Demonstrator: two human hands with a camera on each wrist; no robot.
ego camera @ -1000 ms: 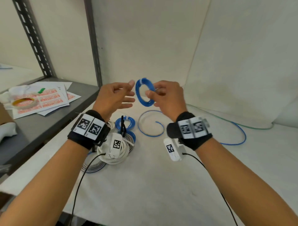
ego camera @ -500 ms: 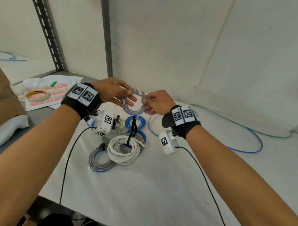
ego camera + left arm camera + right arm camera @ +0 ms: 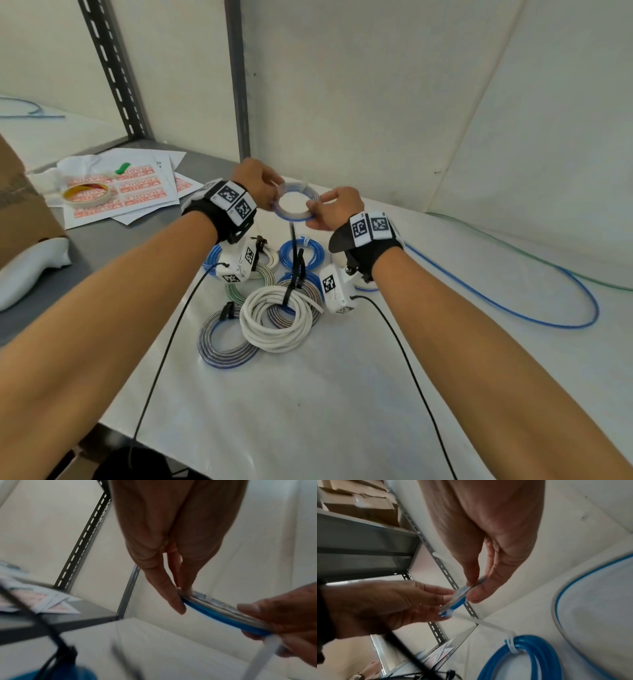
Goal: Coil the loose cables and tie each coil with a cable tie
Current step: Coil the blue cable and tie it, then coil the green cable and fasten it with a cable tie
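We've got the small blue coil [image 3: 295,205] pinched flat between both hands above the table — left hand [image 3: 257,186] on its left rim, right hand [image 3: 334,209] on its right — equally near, tie tail dangling underneath.

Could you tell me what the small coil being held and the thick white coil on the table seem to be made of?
The small coil, pinched by both hands, looks like wire in smooth plastic insulation: glossy blue beneath, pale grey on top. The white coil looks like thick cable in a matte white plastic or rubber jacket, going by its soft, rounded loops.
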